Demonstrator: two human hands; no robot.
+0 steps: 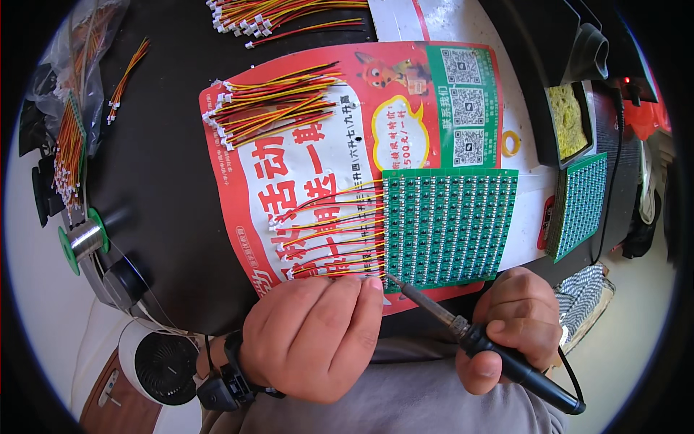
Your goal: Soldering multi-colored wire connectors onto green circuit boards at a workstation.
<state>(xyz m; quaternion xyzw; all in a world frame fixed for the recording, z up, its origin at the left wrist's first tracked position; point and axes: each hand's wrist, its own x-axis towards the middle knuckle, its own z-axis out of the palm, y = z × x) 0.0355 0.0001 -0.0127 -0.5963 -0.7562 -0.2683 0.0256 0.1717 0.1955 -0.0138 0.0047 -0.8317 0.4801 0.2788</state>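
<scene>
A green circuit board (pixel 450 228) with rows of small parts lies on a printed red-and-white sheet. Red, yellow and black wires (pixel 332 228) with white plugs run from its left edge. My right hand (pixel 517 325) grips the black handle of a soldering iron (pixel 506 358). The iron's tip meets the board's lower left corner. Right beside that tip, my left hand (pixel 318 336) is closed in a pinch, where the lowest wires reach the board. A thin wire seems to be between its fingertips, though the fingers mostly cover it.
Bundles of plug wires (pixel 278 101) lie on the sheet (pixel 463 54), with more at the back and left. A solder spool (pixel 85 239) stands at the left edge. Toward the right are a yellow sponge (pixel 566 123) in a black holder, stacked boards (pixel 580 206) and a tape ring (pixel 511 143).
</scene>
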